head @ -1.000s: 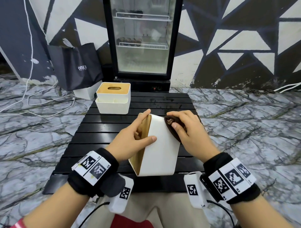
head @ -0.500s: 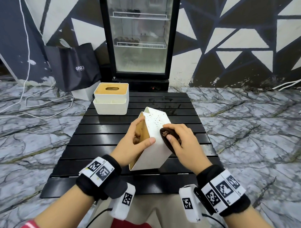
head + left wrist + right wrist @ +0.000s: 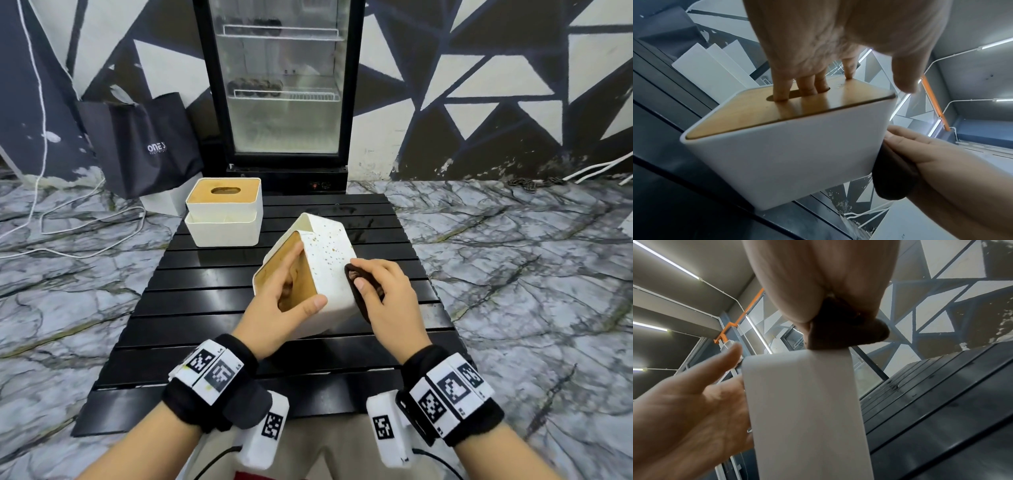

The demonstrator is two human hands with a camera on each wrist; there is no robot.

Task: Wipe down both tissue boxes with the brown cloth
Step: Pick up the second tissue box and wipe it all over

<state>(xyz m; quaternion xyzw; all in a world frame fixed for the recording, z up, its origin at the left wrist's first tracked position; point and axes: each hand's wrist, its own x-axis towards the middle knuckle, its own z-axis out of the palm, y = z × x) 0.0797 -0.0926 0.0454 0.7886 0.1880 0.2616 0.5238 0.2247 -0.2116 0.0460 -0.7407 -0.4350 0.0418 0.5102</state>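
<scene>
A white tissue box [image 3: 329, 270] with a wooden lid [image 3: 789, 107] is tipped on its side above the black slatted table [image 3: 205, 308]. Its upturned face is flecked with brown spots. My left hand [image 3: 281, 301] holds it, three fingers [image 3: 807, 86] hooked into the lid's slot and the thumb on the white side. My right hand [image 3: 387, 298] grips the bunched brown cloth [image 3: 358, 291] and presses it on the box's right face [image 3: 809, 402]. The second tissue box [image 3: 224, 212], white with a wooden lid, stands upright at the table's far left.
A glass-door fridge [image 3: 281, 85] stands just behind the table. A black shopping bag [image 3: 144, 144] leans on the wall at the left, with white cables [image 3: 68, 226] on the marble floor. Wet marks show on the table's far slats [image 3: 342, 212].
The box has been turned and tilted, so its spotted face now shows on top. My right hand with the cloth slid from the box's upper edge down along its right side.
</scene>
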